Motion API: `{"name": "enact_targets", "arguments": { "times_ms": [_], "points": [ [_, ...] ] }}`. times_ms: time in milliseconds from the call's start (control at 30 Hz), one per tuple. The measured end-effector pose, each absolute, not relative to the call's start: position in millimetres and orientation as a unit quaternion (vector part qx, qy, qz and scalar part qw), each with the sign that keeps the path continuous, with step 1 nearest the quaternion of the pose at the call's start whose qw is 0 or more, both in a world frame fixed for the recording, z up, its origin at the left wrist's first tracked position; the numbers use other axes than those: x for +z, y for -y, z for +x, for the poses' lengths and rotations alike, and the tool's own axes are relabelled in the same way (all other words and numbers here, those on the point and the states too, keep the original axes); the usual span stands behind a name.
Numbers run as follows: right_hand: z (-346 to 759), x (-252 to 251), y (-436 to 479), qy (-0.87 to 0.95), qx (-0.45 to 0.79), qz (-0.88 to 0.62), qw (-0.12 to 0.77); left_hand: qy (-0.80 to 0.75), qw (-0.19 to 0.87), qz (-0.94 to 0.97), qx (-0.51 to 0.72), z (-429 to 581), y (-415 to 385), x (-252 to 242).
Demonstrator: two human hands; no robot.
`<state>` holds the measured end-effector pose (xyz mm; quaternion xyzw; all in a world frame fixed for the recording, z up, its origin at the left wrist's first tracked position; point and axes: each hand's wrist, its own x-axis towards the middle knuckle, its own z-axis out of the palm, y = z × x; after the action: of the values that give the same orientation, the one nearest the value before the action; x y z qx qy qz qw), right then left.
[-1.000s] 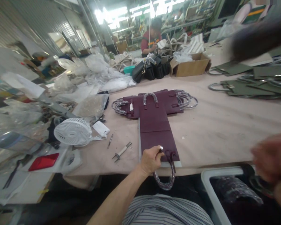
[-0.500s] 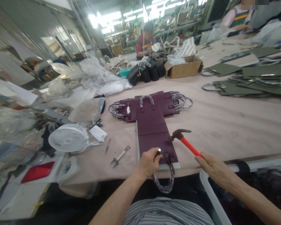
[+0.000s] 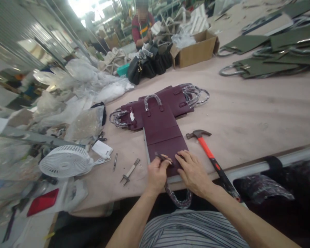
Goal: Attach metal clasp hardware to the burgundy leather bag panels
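Observation:
A flat burgundy bag panel (image 3: 163, 132) lies on the table in front of me, its wrapped handle (image 3: 179, 200) hanging over the near edge. My left hand (image 3: 157, 173) rests on the panel's near end with fingers pinched on a thin dark tool (image 3: 161, 157). My right hand (image 3: 193, 170) lies beside it, fingers stretched flat on the panel. A hammer (image 3: 209, 154) with an orange handle lies on the table just right of my right hand, untouched.
More burgundy panels (image 3: 170, 100) with handles are stacked behind. A white fan (image 3: 64, 161), a white box (image 3: 102, 149) and small metal tools (image 3: 130, 171) lie to the left. Green panels (image 3: 258, 63) and a cardboard box (image 3: 195, 50) sit further back; a person works beyond black bags (image 3: 147, 67).
My right hand has laid the hammer down on the table and moved onto the panel. My left hand now pinches a thin tool on the panel. The view has tilted downward.

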<state>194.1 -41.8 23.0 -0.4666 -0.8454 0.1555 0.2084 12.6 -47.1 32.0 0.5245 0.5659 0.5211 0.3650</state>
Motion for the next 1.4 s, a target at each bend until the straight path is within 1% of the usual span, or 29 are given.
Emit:
{"name": "enact_targets", "arguments": {
  "times_ms": [67,100,133,200,300,400,467,567,633,767,833,933,1133,1233,1400],
  "points": [
    [193.8,18.3,43.6,0.845,0.159,-0.469,0.204,-0.574,0.403,0.361,0.615,2.4,38.7,32.9],
    [195.0,17.5,43.4,0.844,0.162,-0.468,0.204,-0.572,0.411,0.306,0.641,-5.0,36.0,34.2],
    [196.4,17.4,42.7,0.843,0.166,-0.468,0.206,-0.574,0.414,0.276,0.65,-13.2,34.9,35.8],
    [198.3,18.3,41.2,0.841,0.175,-0.467,0.21,-0.597,0.41,0.278,0.631,-30.1,38.6,38.7],
    [198.1,19.0,40.7,0.837,0.187,-0.466,0.216,-0.665,0.358,0.341,0.56,-51.2,52.6,38.8],
    [197.3,17.3,41.6,0.834,0.193,-0.47,0.218,-0.741,0.254,0.416,0.463,-67.1,61.9,33.2],
    [197.4,16.0,41.7,0.834,0.193,-0.47,0.214,-0.768,0.205,0.446,0.413,-77.6,60.5,29.2],
    [197.7,15.2,40.8,0.837,0.189,-0.469,0.211,-0.799,0.186,0.45,0.353,-96.4,49.3,28.2],
    [197.8,15.5,40.0,0.837,0.185,-0.468,0.214,-0.831,0.169,0.441,0.293,-110.7,40.5,32.0],
    [198.5,14.1,39.1,0.84,0.171,-0.461,0.231,-0.877,0.087,0.439,0.177,-136.7,33.0,45.4],
    [199.1,10.9,37.8,0.843,0.153,-0.456,0.242,-0.88,0.068,0.451,0.136,-145.4,35.2,51.3],
    [199.4,4.3,33.6,0.849,0.123,-0.444,0.259,-0.881,0.072,0.457,0.096,-152.7,40.1,55.5],
    [200.6,-6.4,26.2,0.861,0.078,-0.42,0.275,-0.904,0.08,0.415,0.068,-171.4,45.3,59.6],
    [201.6,-14.9,23.7,0.863,0.075,-0.41,0.285,-0.916,0.083,0.39,0.056,-190.8,47.7,62.6],
    [199.8,-20.6,20.2,0.857,0.097,-0.412,0.294,-0.912,0.141,0.383,0.044,-216.7,40.4,58.4]
  ]
}}
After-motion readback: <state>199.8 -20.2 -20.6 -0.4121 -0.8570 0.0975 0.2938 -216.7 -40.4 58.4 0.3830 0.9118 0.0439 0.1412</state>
